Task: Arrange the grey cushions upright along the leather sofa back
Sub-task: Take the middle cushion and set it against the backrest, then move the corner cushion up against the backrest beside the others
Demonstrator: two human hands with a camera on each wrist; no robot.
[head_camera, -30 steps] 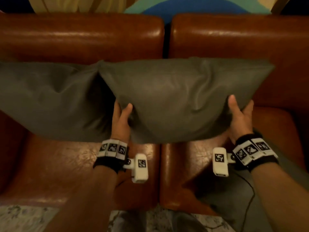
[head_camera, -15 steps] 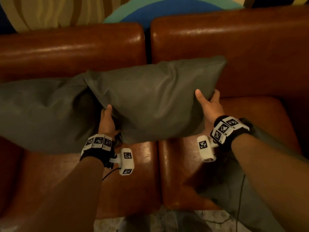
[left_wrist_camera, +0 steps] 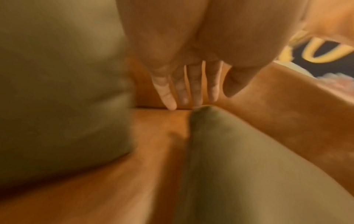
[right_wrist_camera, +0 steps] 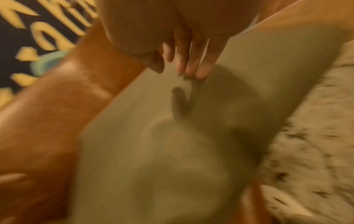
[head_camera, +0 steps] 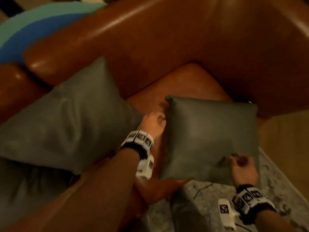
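Observation:
One grey cushion (head_camera: pixel 70 118) leans upright against the brown leather sofa back (head_camera: pixel 167 39). A second grey cushion (head_camera: pixel 210 139) lies flat on the right seat, its near edge over the seat front. My left hand (head_camera: pixel 155 121) is between the two, fingers (left_wrist_camera: pixel 172 94) straight and pointing at the seat crease beside the flat cushion's far left corner (left_wrist_camera: pixel 206 112); it holds nothing. My right hand (head_camera: pixel 240 164) hovers with relaxed fingers (right_wrist_camera: pixel 201 71) just over that cushion's near right part (right_wrist_camera: pixel 172 136) and casts a shadow on it. Another grey cushion (head_camera: pixel 25 186) shows dimly at lower left.
The sofa back curves round into an arm (head_camera: pixel 275 56) at the right. A light wooden surface (head_camera: pixel 287 139) stands beside it. A pale patterned rug (head_camera: pixel 217 195) lies in front of the seat. A blue and teal round shape (head_camera: pixel 33 30) is behind the sofa.
Both hands let go of the cushion they held up against the sofa back. My view and both hands swung right to the cushion lying flat on the right seat.

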